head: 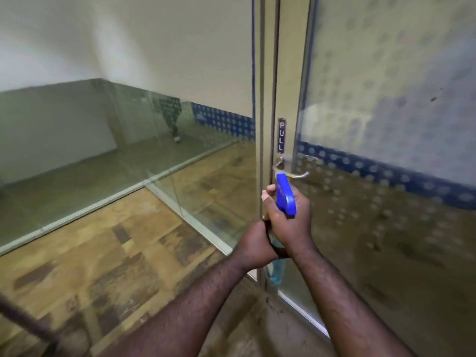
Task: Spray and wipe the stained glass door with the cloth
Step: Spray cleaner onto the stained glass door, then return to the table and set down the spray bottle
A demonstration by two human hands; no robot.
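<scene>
The glass door (386,124) fills the right side, frosted with a dot pattern, a blue band and dark specks. Its frame carries a PULL label (281,136) above a metal lever handle (296,173). My right hand (288,217) grips the blue trigger head of a spray bottle (285,195), nozzle pointing up toward the handle. My left hand (257,243) wraps the bottle's lower part just beneath; a bit of its teal body (277,271) shows below the hands. No cloth is in view.
A fixed glass panel (128,150) stands left of the door frame, with a reflection of a person's legs in it. Wood-pattern floor (103,266) lies below. A dark bar (25,323) crosses the bottom left corner.
</scene>
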